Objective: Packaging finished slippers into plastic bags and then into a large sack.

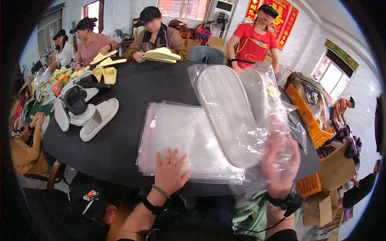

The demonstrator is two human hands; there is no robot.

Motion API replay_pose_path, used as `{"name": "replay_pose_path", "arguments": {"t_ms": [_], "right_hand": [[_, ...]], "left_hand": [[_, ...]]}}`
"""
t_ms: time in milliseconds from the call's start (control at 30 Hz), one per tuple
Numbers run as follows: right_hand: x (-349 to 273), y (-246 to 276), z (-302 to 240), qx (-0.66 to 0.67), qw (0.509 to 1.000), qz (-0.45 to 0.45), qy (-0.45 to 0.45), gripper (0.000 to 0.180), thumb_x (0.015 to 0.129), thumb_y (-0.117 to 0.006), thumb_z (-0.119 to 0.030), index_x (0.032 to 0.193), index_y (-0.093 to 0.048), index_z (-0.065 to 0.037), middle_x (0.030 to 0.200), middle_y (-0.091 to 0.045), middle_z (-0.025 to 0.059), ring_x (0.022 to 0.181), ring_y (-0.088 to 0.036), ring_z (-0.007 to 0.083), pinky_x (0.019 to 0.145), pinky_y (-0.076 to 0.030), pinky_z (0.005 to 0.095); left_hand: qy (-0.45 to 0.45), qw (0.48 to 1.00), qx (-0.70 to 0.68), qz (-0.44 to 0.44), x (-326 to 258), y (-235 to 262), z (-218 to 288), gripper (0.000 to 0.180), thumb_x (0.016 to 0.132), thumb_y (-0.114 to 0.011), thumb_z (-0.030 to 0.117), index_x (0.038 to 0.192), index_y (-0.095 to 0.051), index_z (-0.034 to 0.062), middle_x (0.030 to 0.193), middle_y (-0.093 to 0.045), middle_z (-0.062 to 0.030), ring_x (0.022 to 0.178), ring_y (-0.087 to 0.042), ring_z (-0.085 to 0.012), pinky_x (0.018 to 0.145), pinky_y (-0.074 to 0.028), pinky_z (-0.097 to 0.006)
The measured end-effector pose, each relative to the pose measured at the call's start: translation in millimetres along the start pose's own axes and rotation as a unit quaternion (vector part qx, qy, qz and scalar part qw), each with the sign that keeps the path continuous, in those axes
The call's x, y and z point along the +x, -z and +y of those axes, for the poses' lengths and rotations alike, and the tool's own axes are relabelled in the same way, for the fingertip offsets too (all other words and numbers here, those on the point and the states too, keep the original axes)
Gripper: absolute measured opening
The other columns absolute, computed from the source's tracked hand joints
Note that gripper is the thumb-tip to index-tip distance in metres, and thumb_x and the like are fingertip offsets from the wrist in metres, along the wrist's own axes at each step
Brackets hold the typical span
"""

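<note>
My left hand (171, 170) lies open, fingers spread, on the near left part of a stack of clear plastic bags (181, 132). To the right, a pair of light grey slide slippers (229, 108) is in a clear plastic bag (281, 100), soles partly facing me. This bagged pair leans over the right side of the stack. My right hand (281, 160) grips the bag at its near right side; plastic covers the fingers and motion blurs them. One slipper overlaps the other.
Grey and black slippers (100, 118) lie loose at the left of the black table (132, 84). Pale yellow slippers (108, 75) are farther back. Several people sit or stand around the table, one holding yellow slippers (163, 55). Orange crates (309, 116) and cardboard boxes (335, 168) are at right.
</note>
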State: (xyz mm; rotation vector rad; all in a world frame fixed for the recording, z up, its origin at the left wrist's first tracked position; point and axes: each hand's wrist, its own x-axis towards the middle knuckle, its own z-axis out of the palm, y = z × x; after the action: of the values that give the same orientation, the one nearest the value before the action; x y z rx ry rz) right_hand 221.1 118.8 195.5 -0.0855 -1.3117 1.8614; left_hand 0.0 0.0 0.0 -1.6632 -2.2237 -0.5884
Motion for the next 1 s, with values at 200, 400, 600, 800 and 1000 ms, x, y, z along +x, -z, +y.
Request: {"name": "replay_pose_path", "arguments": {"t_ms": [200, 400, 600, 800, 1000], "right_hand": [[-23.7, -22.2, 79.7, 0.243, 0.891, -0.191, -0.333, 0.067, 0.096, -0.049, 0.0, 0.155, -0.022, -0.017, 0.16, -0.02, 0.0149, 0.137, -0.039, 0.0389, 0.111, -0.036, 0.0445], [-7.0, -11.6, 64.1, -0.132, 0.819, -0.402, -0.387, 0.036, 0.101, -0.052, -0.011, 0.135, -0.051, -0.003, 0.124, -0.063, 0.0089, 0.106, -0.064, 0.0156, 0.091, -0.05, 0.0291], [35.4, 28.0, 51.5, -0.713, 0.675, -0.144, 0.124, 0.043, 0.078, -0.071, -0.003, 0.119, -0.056, -0.004, 0.129, -0.052, 0.0202, 0.109, -0.06, 0.0351, 0.089, -0.052, 0.0401], [92.0, 81.6, 54.5, -0.758, 0.645, -0.076, 0.062, 0.094, 0.065, -0.08, -0.003, 0.146, -0.034, -0.012, 0.159, -0.011, 0.0211, 0.141, -0.028, 0.0453, 0.112, -0.032, 0.0512], [132.1, 110.9, 78.8, -0.822, 0.546, -0.156, 0.054, 0.096, 0.065, -0.083, -0.007, 0.147, -0.036, -0.019, 0.162, -0.003, 0.0182, 0.144, -0.02, 0.0448, 0.113, -0.03, 0.0561]], "left_hand": [[-0.028, 0.993, -0.112, -0.022, -13.9, -22.3, -15.6, 0.056, 0.086, -0.062, 0.047, 0.13, -0.06, 0.0137, 0.137, -0.052, -0.018, 0.133, -0.042, -0.0388, 0.11, -0.023, -0.066], [0.003, 0.999, -0.018, -0.03, 1.1, 6.5, -3.9, 0.059, 0.089, -0.056, 0.05, 0.133, -0.058, 0.011, 0.137, -0.05, -0.0247, 0.129, -0.044, -0.0421, 0.108, -0.025, -0.068], [0.012, 0.999, -0.029, -0.028, 0.1, 5.1, -6.3, 0.056, 0.088, -0.058, 0.049, 0.127, -0.062, 0.0085, 0.135, -0.052, -0.024, 0.128, -0.045, -0.0423, 0.108, -0.026, -0.068], [0.013, 0.999, -0.022, -0.019, 3.5, 10.0, -1.9, 0.059, 0.087, -0.058, 0.049, 0.138, -0.055, 0.0189, 0.141, -0.047, -0.024, 0.129, -0.043, -0.0426, 0.108, -0.026, -0.068], [0.015, 1.0, -0.006, -0.017, 0.2, 10.0, -2.1, 0.058, 0.088, -0.056, 0.05, 0.14, -0.054, 0.024, 0.142, -0.047, -0.0234, 0.131, -0.042, -0.0419, 0.109, -0.025, -0.067]]}}
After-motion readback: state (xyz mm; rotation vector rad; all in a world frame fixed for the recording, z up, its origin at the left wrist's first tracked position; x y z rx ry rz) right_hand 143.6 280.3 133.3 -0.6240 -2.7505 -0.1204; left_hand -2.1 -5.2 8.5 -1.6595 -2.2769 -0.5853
